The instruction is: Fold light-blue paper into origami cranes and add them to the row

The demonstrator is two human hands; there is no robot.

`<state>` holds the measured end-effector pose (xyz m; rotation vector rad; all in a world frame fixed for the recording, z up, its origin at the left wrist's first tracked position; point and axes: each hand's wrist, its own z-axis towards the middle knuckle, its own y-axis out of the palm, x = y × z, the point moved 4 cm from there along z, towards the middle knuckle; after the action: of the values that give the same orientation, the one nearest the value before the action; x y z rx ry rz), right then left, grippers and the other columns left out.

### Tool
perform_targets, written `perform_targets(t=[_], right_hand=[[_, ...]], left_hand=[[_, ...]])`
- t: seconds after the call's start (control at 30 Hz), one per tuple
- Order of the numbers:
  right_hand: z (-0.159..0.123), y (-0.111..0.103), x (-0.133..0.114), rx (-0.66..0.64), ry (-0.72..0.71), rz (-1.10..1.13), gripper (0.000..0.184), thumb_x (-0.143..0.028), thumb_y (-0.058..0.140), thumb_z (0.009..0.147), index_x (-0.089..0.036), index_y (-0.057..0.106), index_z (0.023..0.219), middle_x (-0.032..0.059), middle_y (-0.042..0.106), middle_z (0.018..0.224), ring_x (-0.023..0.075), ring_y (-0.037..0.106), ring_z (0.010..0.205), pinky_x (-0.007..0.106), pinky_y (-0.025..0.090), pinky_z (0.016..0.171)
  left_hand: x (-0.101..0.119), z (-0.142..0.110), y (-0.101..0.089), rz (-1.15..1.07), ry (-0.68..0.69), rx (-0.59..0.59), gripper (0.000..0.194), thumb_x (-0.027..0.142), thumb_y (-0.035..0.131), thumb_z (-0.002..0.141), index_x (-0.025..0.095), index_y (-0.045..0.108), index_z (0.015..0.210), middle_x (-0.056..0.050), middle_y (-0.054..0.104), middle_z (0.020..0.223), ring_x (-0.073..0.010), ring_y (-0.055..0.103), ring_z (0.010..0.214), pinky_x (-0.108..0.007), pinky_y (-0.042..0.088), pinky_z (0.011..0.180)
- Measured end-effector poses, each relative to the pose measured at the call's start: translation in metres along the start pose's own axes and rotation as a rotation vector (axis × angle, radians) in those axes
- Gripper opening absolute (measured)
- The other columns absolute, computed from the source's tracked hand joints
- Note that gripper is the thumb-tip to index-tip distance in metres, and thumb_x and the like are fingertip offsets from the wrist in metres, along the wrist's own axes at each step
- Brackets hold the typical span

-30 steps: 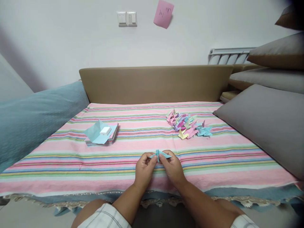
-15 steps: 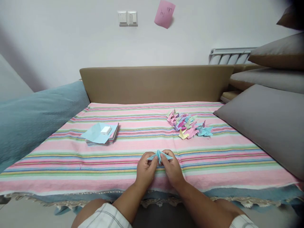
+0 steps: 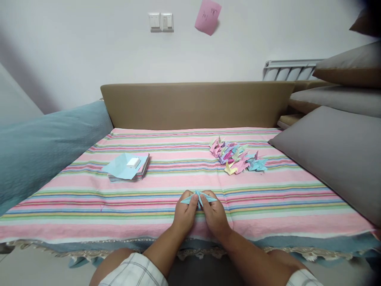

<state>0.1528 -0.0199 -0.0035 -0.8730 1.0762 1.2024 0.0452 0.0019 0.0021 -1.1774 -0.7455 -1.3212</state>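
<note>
Between my two hands is a light blue paper crane (image 3: 208,197), its pointed ends spread out to both sides. My left hand (image 3: 183,212) pinches its left half, thumb on top. On the other half, my right hand (image 3: 216,214) grips in the same way, with the thumbs close together at the middle. The fingers underneath and part of the folds are hidden. Farther off to the right lies a heap of folded paper cranes (image 3: 235,157) in pink, purple, yellow, green and blue.
A stack of paper sheets (image 3: 119,169) with a small white block (image 3: 133,162) on top sits at the left on the striped cloth (image 3: 89,190). Grey cushions (image 3: 336,155) border the right side, a blue-covered armrest (image 3: 56,135) the left. A brown backrest (image 3: 196,105) stands behind.
The crane's side points have spread wider and flatter, and its middle folds have opened. Both thumbs press on it at the centre. The heap and the stack stay put.
</note>
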Motion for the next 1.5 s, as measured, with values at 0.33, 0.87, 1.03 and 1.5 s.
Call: perform_targets(t=[0.33, 0.87, 1.03, 1.5], right_hand=[[0.001, 0.004, 0.003, 0.011, 0.092, 0.106, 0.029, -0.047, 0.05, 0.083, -0.02, 0.051, 0.073, -0.0044, 0.043, 0.061, 0.0121, 0.04, 0.057, 0.024, 0.037, 0.058], [0.0, 0.004, 0.01, 0.07, 0.181, 0.147, 0.04, -0.055, 0.051, 0.08, -0.02, 0.048, 0.062, -0.0047, 0.043, 0.053, 0.0115, 0.039, 0.051, 0.024, 0.035, 0.052], [0.001, 0.005, 0.024, 0.12, 0.306, 0.273, 0.04, -0.058, 0.056, 0.075, -0.02, 0.048, 0.063, -0.0057, 0.042, 0.049, 0.0103, 0.039, 0.047, 0.023, 0.032, 0.046], [0.001, 0.011, 0.022, 0.241, 0.497, 0.612, 0.04, -0.05, 0.072, 0.061, -0.018, 0.048, 0.063, -0.0077, 0.043, 0.047, 0.0059, 0.037, 0.04, 0.02, 0.028, 0.039]], left_hand=[[0.004, -0.003, 0.001, 0.028, 0.062, -0.01, 0.036, 0.047, 0.041, 0.087, 0.02, 0.05, 0.064, 0.0, 0.049, 0.063, -0.0144, 0.045, 0.062, -0.025, 0.036, 0.063], [0.004, -0.001, 0.001, -0.173, -0.167, 0.045, 0.051, 0.066, 0.046, 0.076, 0.019, 0.05, 0.057, 0.0, 0.051, 0.055, -0.0149, 0.048, 0.057, -0.027, 0.041, 0.059], [-0.009, -0.002, 0.009, -0.375, -0.356, 0.025, 0.05, 0.066, 0.05, 0.073, 0.02, 0.052, 0.052, -0.001, 0.053, 0.05, -0.0163, 0.051, 0.053, -0.029, 0.042, 0.056], [-0.014, -0.002, 0.025, -0.878, -0.539, 0.037, 0.046, 0.056, 0.061, 0.072, 0.01, 0.062, 0.073, -0.004, 0.059, 0.055, -0.017, 0.06, 0.06, -0.028, 0.047, 0.057]])
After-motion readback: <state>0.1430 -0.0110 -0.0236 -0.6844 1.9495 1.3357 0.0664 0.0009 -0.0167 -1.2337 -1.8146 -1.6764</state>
